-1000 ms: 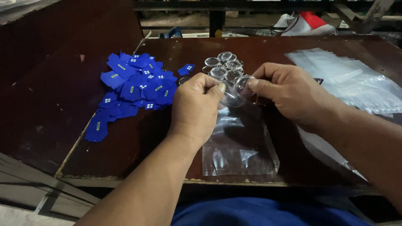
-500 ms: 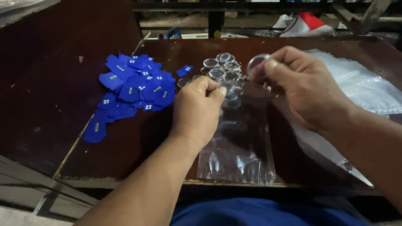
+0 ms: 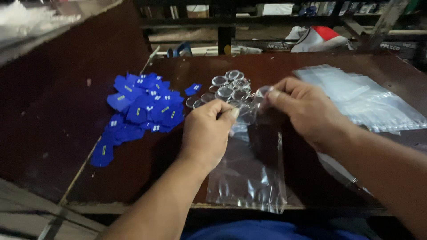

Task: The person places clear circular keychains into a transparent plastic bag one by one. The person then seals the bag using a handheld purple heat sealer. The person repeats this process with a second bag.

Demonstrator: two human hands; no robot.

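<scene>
My left hand (image 3: 209,131) pinches the top edge of a clear plastic bag (image 3: 251,173) that lies on the dark brown table (image 3: 311,66). My right hand (image 3: 302,109) holds a small clear round piece (image 3: 263,91) at the bag's mouth, fingers closed on it. Just beyond both hands sits a cluster of several clear round pieces (image 3: 227,86). To the left of them is a heap of blue tags (image 3: 142,104) with small light marks.
A stack of clear plastic bags (image 3: 369,98) lies at the right of the table. A red and white cloth (image 3: 320,38) and a dark frame stand behind the table. A lower dark surface (image 3: 49,98) adjoins the left side.
My right hand lifted a clear round piece away from the cluster, then brought it down to the mouth of the bag. My left hand kept its pinch on the bag's edge.
</scene>
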